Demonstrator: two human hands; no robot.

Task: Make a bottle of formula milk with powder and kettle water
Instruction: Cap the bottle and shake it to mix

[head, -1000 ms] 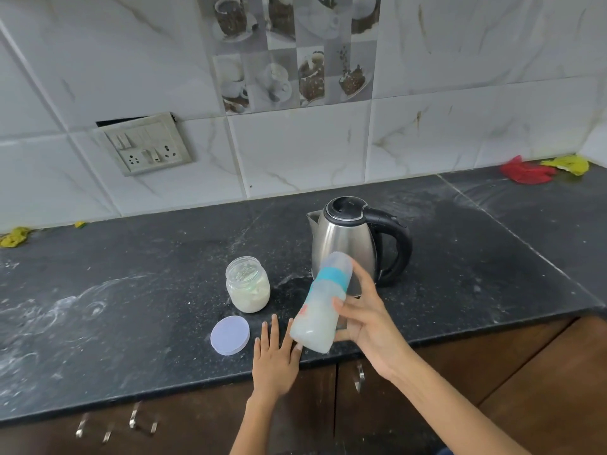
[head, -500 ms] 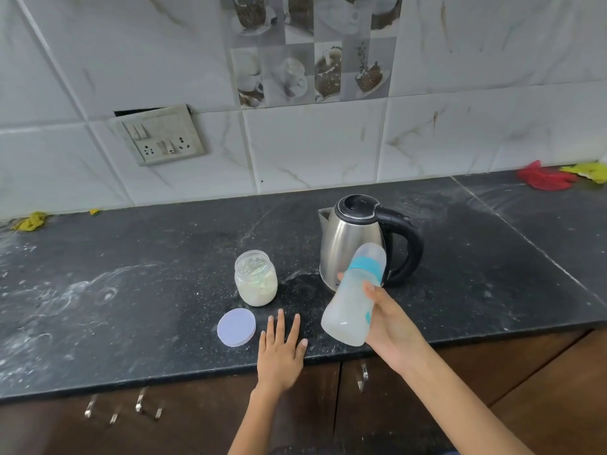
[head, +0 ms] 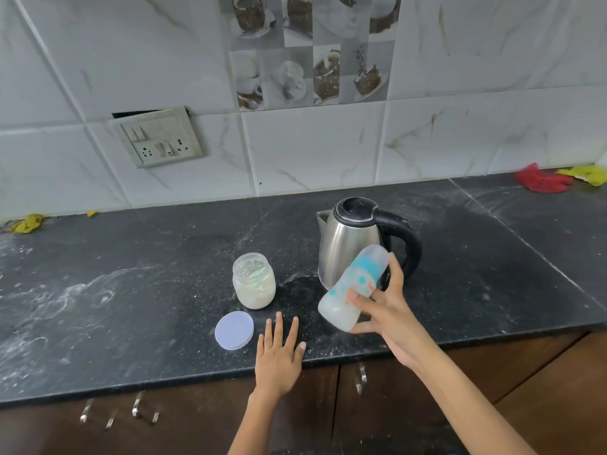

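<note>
— Above the front edge of the counter [head: 98, 290], what does the right hand [head: 389, 315] have?

— The feeding bottle [head: 353, 289]. Fingers and thumb are wrapped round its lower half, and it is lifted off the counter and tilted, its capped top with the blue collar leaning up and to the right, its base down and to the left. There is milky white liquid in the bottom part.

— And the left hand [head: 279, 351]?

— Flat on the counter near the edge, fingers straight and spread, holding nothing. It sits to the left of the bottle's base, apart from it.

— What is around them?

— The steel kettle [head: 348, 244] stands just behind the bottle, lid down, black handle to the right. The powder jar [head: 254, 280] stands open to the left of the kettle, beyond the left hand. Its lid [head: 234, 330] lies flat just to the left of the left fingertips.

— Does the bottle touch the kettle?

— They overlap from this angle; I cannot tell whether they meet.
</note>
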